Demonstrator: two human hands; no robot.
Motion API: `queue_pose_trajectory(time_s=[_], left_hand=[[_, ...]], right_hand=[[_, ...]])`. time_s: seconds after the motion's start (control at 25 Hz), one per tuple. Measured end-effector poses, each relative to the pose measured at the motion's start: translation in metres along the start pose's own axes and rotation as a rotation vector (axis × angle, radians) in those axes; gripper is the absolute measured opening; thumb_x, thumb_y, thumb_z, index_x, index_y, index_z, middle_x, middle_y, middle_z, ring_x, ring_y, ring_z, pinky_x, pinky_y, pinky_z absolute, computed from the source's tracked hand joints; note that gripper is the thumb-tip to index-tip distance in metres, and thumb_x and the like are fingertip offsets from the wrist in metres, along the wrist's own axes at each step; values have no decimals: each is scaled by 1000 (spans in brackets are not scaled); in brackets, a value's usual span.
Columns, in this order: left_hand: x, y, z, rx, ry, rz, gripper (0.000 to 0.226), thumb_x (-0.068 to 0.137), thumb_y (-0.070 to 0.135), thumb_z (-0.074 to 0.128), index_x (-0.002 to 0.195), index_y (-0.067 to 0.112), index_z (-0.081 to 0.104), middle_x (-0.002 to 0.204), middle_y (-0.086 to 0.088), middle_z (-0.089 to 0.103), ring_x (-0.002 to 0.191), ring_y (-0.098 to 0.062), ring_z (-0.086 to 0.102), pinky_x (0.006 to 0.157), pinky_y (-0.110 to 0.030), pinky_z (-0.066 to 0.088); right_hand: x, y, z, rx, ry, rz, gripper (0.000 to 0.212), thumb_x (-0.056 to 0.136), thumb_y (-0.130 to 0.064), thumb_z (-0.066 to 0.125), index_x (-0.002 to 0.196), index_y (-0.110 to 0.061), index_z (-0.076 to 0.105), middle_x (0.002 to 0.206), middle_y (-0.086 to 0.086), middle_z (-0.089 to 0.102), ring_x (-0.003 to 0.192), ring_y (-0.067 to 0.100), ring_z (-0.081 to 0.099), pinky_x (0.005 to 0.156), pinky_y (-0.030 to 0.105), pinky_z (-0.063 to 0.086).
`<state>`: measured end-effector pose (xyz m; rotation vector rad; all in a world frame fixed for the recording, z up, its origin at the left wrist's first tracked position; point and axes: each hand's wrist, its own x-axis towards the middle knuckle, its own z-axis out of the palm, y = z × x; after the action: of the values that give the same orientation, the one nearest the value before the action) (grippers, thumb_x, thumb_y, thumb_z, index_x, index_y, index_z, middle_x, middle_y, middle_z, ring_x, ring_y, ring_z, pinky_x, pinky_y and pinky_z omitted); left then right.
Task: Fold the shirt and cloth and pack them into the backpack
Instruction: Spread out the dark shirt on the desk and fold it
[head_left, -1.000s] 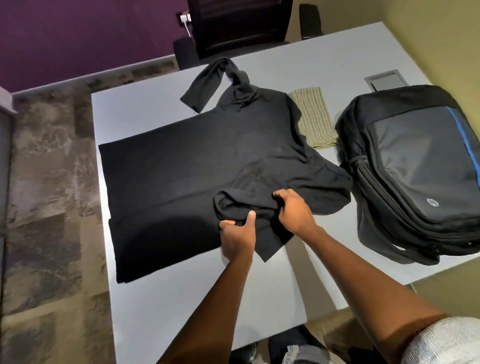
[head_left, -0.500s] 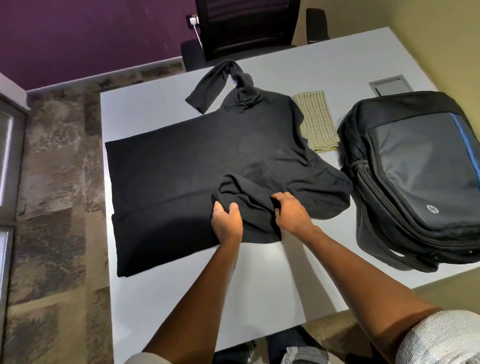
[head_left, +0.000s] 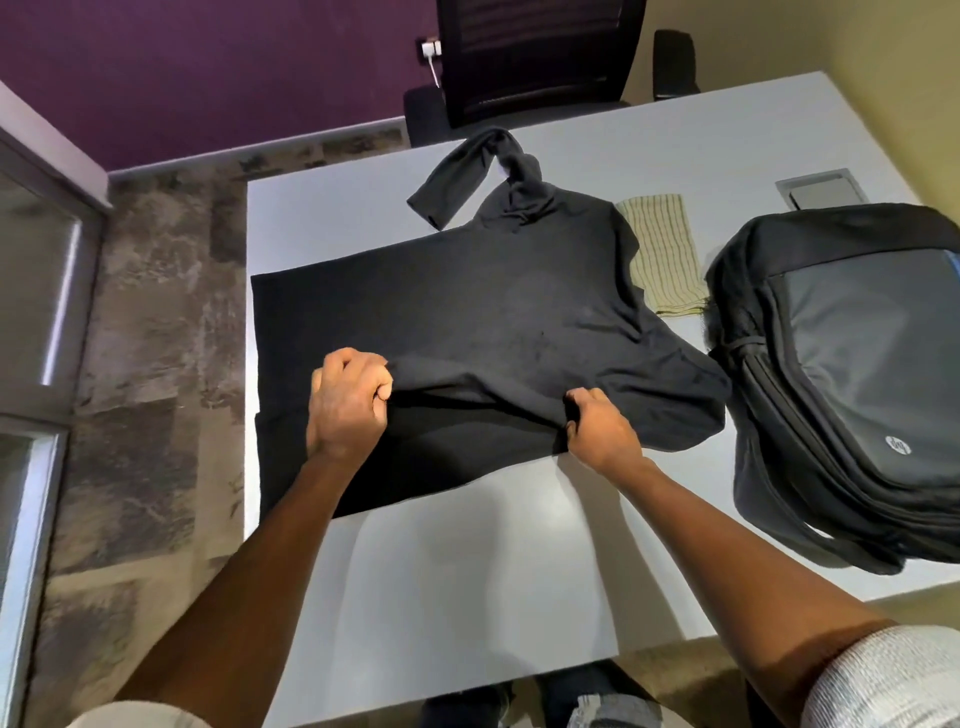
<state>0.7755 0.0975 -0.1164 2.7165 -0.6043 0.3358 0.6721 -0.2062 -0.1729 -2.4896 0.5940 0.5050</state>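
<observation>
Black shirt (head_left: 467, 312) spread flat, striped cloth (head_left: 662, 254) beside backpack (head_left: 852, 364).

Both forearms are bare from the wrists up to short sleeves. The right sleeve (head_left: 883, 680) is a light grey, finely ribbed knit with a heathered look; the left sleeve (head_left: 140, 716) shows only as a pale edge. Below are dark trousers (head_left: 582, 686) and a shoe (head_left: 467, 704), blurred.

A white bench (head_left: 467, 582) stands on mottled carpet (head_left: 156, 322). Beyond its far edge sits a black office chair (head_left: 535, 57); a grey cable hatch (head_left: 818, 191) lies in its far-right corner.
</observation>
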Motion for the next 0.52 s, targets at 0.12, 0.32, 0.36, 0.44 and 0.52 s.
queue_pose_trajectory(time_s=[0.12, 0.32, 0.36, 0.44, 0.52], left_hand=[[-26, -26, 6, 190, -232, 152, 27, 69, 3, 74, 73, 24, 56, 95, 3, 60, 98, -25, 51, 75, -35, 35], [-64, -40, 23, 63, -493, 6, 28, 88, 51, 54, 91, 25, 63, 87, 6, 66, 86, -24, 61, 80, -40, 44], [-62, -38, 23, 23, -426, -113, 28, 93, 47, 52, 97, 22, 63, 90, 2, 68, 85, -26, 63, 80, -42, 47], [-51, -33, 21, -47, -272, -347, 20, 97, 35, 56, 104, 18, 62, 95, -3, 69, 85, -29, 65, 80, -45, 51], [-40, -32, 21, -39, -185, -470, 20, 95, 32, 62, 104, 14, 60, 93, -7, 68, 83, -33, 65, 76, -45, 52]], right_hand=[[2, -3, 2, -29, -4, 9, 33, 97, -20, 51, 129, -17, 48, 124, 8, 45, 99, 36, 58, 81, 43, 49], [6, -7, -1, -75, -12, 37, 29, 98, -22, 51, 125, -16, 51, 124, 8, 45, 100, 37, 58, 76, 38, 43], [7, -8, -2, -79, -14, 39, 28, 98, -22, 51, 125, -16, 52, 124, 8, 46, 101, 37, 58, 78, 39, 44], [8, -9, -4, -82, 2, 34, 28, 98, -23, 50, 125, -17, 54, 123, 9, 49, 103, 37, 58, 82, 41, 47], [8, -9, -5, -68, 45, 24, 26, 97, -22, 50, 122, -18, 57, 120, 9, 52, 102, 36, 59, 83, 41, 48]])
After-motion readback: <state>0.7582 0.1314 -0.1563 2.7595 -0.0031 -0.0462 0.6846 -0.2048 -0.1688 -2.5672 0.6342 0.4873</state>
